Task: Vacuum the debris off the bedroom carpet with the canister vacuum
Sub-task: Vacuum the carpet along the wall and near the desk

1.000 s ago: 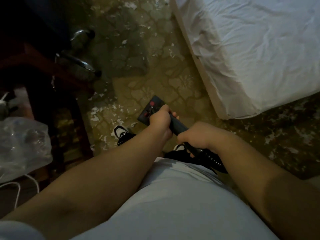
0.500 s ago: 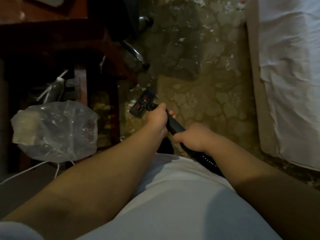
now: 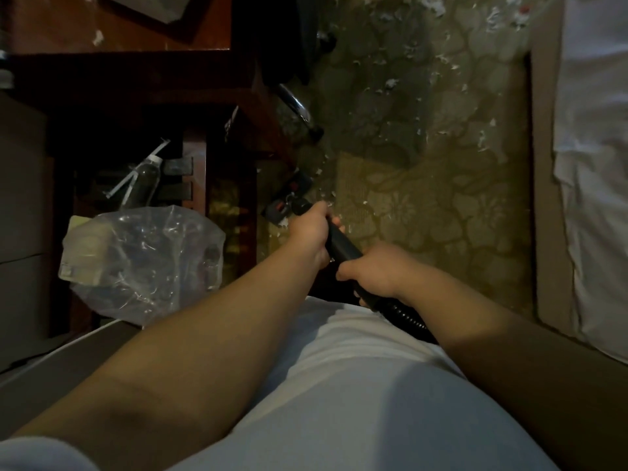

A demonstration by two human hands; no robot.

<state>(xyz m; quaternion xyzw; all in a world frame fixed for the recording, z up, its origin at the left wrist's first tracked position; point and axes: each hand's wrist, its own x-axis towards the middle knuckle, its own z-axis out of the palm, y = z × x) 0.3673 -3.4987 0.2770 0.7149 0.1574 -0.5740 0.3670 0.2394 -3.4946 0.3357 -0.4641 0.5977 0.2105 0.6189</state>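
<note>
Since a second ago my view has swung left: the bed has slid to the right edge, the clear plastic bag (image 3: 142, 263) now fills more of the left side, and the floor head (image 3: 289, 198) has gone from open carpet to the foot of the dark wooden desk (image 3: 136, 79).

Furthest left, the crumpled bag sits low in front of the desk, with something pale inside that I cannot make out. Above it, in the shadow under the desk, a clear bottle (image 3: 146, 178) with a white cap stands tilted. A chrome chair leg (image 3: 295, 103) angles down just past the desk's corner.

My left hand (image 3: 311, 232) is wrapped round the black wand (image 3: 341, 244) right behind the floor head. My right hand (image 3: 377, 270) grips the same wand nearer my body, where the ribbed hose (image 3: 407, 317) begins. The two hands are apart, with a short bare stretch of wand between them. The canister itself is out of view.

To the right the patterned carpet (image 3: 441, 215) spreads out, cleaner near the wand. White scraps of debris (image 3: 390, 83) lie thick further away and round the floor head. At the far right runs the bed (image 3: 547, 198), its white sheet (image 3: 598, 164) hanging over the side.
</note>
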